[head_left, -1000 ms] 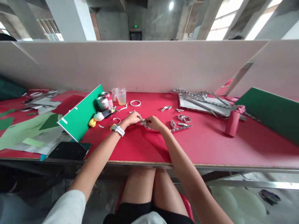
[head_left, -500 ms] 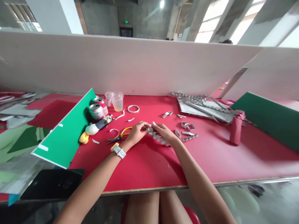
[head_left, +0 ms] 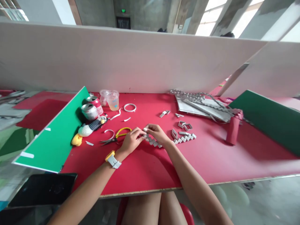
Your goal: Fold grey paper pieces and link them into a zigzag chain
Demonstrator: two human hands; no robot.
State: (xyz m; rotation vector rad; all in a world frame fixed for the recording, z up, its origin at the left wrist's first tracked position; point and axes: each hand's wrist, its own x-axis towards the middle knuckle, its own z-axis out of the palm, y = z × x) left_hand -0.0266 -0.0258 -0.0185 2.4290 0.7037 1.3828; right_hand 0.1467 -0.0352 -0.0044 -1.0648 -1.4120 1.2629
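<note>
A grey zigzag chain of folded paper strips [head_left: 154, 142] runs from my fingertips to the right, passing under my right wrist and lying on the red table. My left hand [head_left: 133, 139] pinches the chain's near-left end. Against the same end, the thumb and fingers of my right hand [head_left: 157, 133] are closed. Loose folded links [head_left: 185, 125] lie to the right of my hands, and a smaller folded piece [head_left: 164, 113] lies beyond them. Yellow-handled scissors [head_left: 117, 137] rest left of my left hand.
At the left stand cans [head_left: 89, 111], a plastic cup [head_left: 113, 100] and a duck-like plush toy [head_left: 90, 128], beside a green board [head_left: 53, 134]. A tape ring [head_left: 129, 107] lies farther back. Braided strips [head_left: 194, 97] and a red cylindrical bottle-like object [head_left: 233, 128] are at the right.
The view has shifted slightly. My hands still hold the chain's end; the chain's right stretch now lies flatter and shows more of its zigzag.
</note>
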